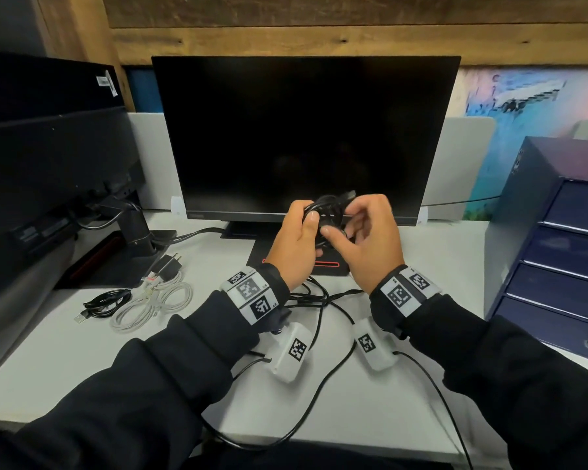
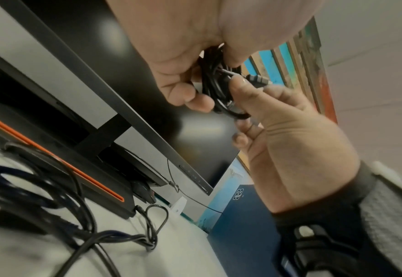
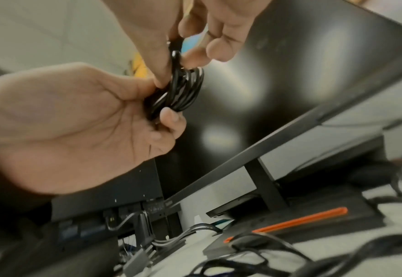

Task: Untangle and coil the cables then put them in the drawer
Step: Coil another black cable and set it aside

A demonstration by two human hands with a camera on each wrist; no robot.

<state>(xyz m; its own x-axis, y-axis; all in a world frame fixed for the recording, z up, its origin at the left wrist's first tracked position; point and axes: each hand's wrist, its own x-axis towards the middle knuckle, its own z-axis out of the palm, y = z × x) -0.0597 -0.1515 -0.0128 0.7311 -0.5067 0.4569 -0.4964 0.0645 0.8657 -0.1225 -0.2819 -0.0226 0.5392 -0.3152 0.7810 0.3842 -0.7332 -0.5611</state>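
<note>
Both hands meet above the desk (image 1: 404,266) in front of the monitor (image 1: 302,137), sharing one black coil (image 1: 326,212). The left hand (image 1: 296,242) curls its fingers round the coil's left side, thumb laid over the loops. The right hand (image 1: 367,239) pinches the coil from the right, its other fingers loosely bent. In the left wrist view a plug end (image 2: 258,81) sticks out of the coil just past the right hand's fingertips. Below the wrists, loose black cable (image 1: 319,300) lies tangled on the desk. Left of the left hand, well apart, lie a white coil (image 1: 153,305) and a small black coil (image 1: 106,303). The drawer unit (image 1: 557,252) stands right of the right hand.
</note>
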